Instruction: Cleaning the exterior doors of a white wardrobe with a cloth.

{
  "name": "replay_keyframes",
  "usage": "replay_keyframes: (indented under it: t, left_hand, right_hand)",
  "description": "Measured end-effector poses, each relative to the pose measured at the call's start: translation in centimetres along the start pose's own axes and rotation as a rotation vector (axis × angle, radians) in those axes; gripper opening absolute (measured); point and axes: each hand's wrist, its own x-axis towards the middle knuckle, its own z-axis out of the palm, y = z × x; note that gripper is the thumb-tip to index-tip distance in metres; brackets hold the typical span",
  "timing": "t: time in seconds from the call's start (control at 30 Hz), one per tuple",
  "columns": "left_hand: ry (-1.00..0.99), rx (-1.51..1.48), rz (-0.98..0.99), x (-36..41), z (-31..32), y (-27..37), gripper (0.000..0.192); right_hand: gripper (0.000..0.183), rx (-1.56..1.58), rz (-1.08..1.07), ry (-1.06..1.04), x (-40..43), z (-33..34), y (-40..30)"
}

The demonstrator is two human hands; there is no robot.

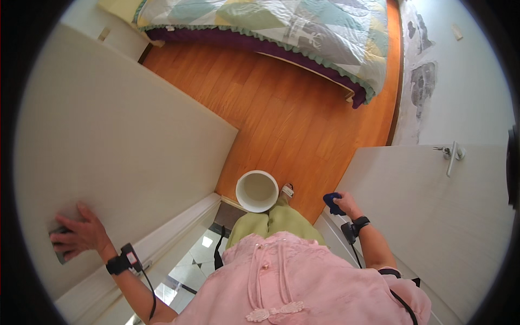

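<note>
My left hand (79,235) lies spread against a pale flat panel (122,134), with a dark green pad or cloth (61,257) under its fingers. The hand covers most of that pad. A dark blue cloth (333,203) is bunched in the fingers of my right hand (348,204), which is beside the edge of a white door (406,203). Between my hands, low at my knees, is a round white bucket (257,172); its inside looks pale, and I cannot tell what it holds.
A metal lever handle (451,159) with keys sticks out from the white door. Ahead, a bed with a patterned quilt (260,16) stands on a wooden floor (280,109). Paint has peeled from the wall (423,83) at right. Behind the doorway are floor tiles (189,262).
</note>
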Motion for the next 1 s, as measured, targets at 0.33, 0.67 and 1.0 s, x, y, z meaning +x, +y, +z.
replay_keyframes:
  t: [0.33,0.67,1.0]
  left_hand:
    - [-0.027,0.035,0.01,-0.5,-0.1,-0.4,0.071]
    - [0.01,-0.012,-0.105,-0.2,1.3,0.8,0.069]
    - [0.046,-0.031,-0.163,-0.1,-0.7,0.7,0.066]
  right_hand:
    - [0.024,-0.211,-0.175,0.048,1.5,0.3,-1.9]
    - [0.027,-0.174,-0.349,-0.014,0.7,-1.1,-3.2]
    - [0.022,-0.182,-0.552,0.123,2.0,-4.0,2.6]
